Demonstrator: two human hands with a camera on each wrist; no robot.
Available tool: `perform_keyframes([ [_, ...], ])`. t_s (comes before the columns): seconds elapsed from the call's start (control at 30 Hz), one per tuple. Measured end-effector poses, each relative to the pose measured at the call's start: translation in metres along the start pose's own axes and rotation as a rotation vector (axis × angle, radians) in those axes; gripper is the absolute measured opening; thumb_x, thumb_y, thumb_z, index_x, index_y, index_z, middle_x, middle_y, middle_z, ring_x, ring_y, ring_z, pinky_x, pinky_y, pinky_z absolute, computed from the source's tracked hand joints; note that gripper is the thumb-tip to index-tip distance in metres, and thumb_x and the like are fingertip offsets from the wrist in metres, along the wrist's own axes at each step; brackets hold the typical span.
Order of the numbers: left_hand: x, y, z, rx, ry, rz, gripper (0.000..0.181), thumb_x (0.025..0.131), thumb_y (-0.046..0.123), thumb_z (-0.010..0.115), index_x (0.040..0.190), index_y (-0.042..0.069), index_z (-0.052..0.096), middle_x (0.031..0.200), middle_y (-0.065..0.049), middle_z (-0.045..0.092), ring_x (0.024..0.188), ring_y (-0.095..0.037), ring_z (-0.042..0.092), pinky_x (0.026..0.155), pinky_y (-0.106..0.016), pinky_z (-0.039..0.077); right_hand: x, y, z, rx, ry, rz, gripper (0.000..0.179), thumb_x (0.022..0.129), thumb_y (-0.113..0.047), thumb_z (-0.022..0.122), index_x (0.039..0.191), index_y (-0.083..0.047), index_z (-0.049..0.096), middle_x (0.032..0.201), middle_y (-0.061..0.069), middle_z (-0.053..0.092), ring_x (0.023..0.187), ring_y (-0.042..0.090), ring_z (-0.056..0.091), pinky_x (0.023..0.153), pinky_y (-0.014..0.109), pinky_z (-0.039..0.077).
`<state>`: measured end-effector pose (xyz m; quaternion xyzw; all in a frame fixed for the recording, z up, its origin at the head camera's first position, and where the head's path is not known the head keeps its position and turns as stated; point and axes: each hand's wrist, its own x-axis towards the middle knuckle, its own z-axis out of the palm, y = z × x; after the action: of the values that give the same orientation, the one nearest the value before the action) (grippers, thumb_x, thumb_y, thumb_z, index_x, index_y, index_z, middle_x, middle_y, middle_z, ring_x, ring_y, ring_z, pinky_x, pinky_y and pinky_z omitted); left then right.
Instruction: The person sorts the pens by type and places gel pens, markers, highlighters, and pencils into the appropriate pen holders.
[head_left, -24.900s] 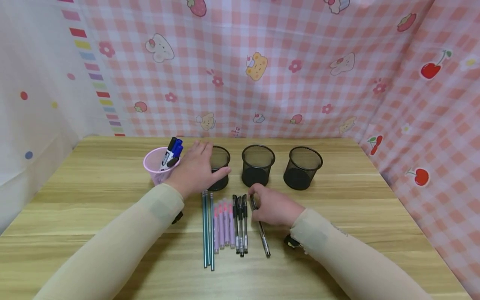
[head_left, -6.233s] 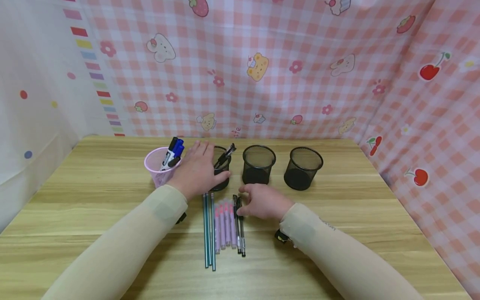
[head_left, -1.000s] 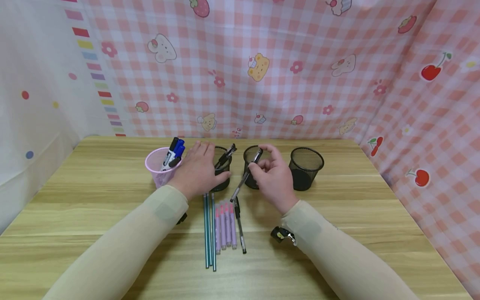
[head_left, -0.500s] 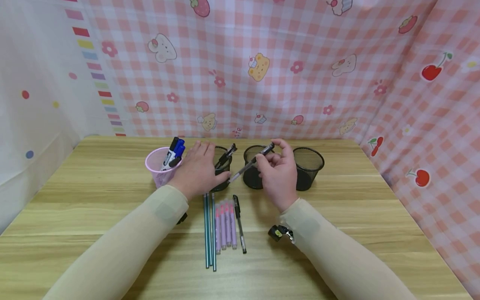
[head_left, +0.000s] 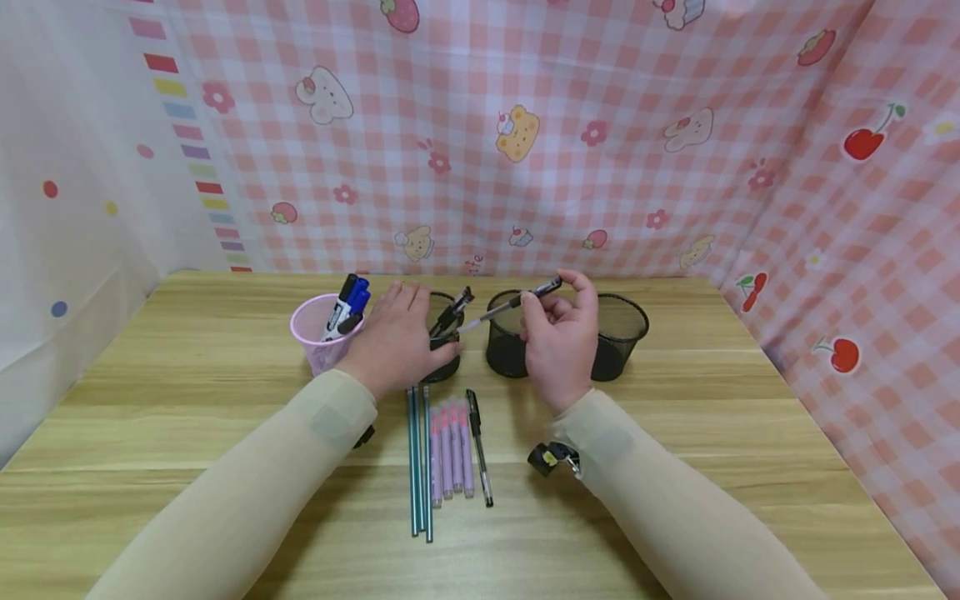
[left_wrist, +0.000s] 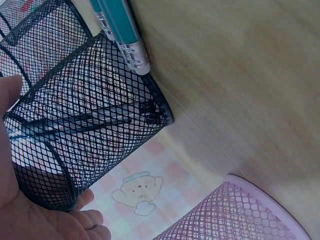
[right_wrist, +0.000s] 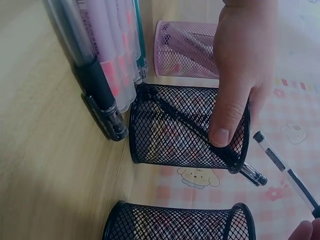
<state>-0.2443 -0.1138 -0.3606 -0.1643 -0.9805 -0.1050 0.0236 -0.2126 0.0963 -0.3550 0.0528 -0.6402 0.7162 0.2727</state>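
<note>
My left hand (head_left: 393, 337) grips a black mesh pen cup (left_wrist: 90, 120), thumb on its near side and fingers round the far side. Black gel pens (head_left: 451, 315) lean inside that cup. My right hand (head_left: 561, 346) pinches another gel pen (head_left: 498, 310) by its capped end between thumb and fingers. This pen slants down to the left, its clear end right at the cup's rim. In the right wrist view, the tip of the held pen (right_wrist: 272, 156) points toward the cup's mouth. One gel pen (head_left: 481, 450) lies on the table below.
Several purple highlighters (head_left: 452, 454) and teal pencils (head_left: 415, 467) lie beside that pen. A pink mesh cup (head_left: 307, 333) with markers stands left. Two more black mesh cups, a middle one (head_left: 506, 354) and a right one (head_left: 618, 333), stand right, partly behind my right hand.
Gel pens that lay on the table earlier now stand in the gripped cup. In the last second, my right hand has raised its pen and tilted it flatter; my left hand stays put.
</note>
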Motion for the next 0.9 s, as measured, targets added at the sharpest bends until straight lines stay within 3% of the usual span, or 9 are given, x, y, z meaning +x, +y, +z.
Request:
perform_keyframes([
  [0.37, -0.001, 0.0, -0.001, -0.001, -0.004, -0.005, 0.105, 0.097, 0.072, 0.055, 0.164, -0.002, 0.025, 0.171, -0.024, 0.027, 0.162, -0.043, 0.016, 0.134, -0.053, 0.013, 0.002, 0.003, 0.011, 0.008, 0.07, 0.033, 0.04, 0.099, -0.002, 0.07, 0.131, -0.014, 0.049, 0.085, 0.001, 0.063, 0.068, 0.017, 0.058, 0.058, 0.025, 0.054],
  [0.9, 0.001, 0.0, 0.0, 0.012, 0.002, -0.006, 0.106, 0.096, 0.073, 0.055, 0.164, -0.003, 0.025, 0.171, -0.025, 0.028, 0.162, -0.044, 0.017, 0.134, -0.053, 0.013, -0.002, 0.01, 0.019, -0.088, 0.019, -0.032, 0.032, 0.1, -0.003, 0.068, 0.129, -0.007, 0.055, 0.087, 0.002, 0.064, 0.066, 0.009, 0.055, 0.058, 0.021, 0.047],
])
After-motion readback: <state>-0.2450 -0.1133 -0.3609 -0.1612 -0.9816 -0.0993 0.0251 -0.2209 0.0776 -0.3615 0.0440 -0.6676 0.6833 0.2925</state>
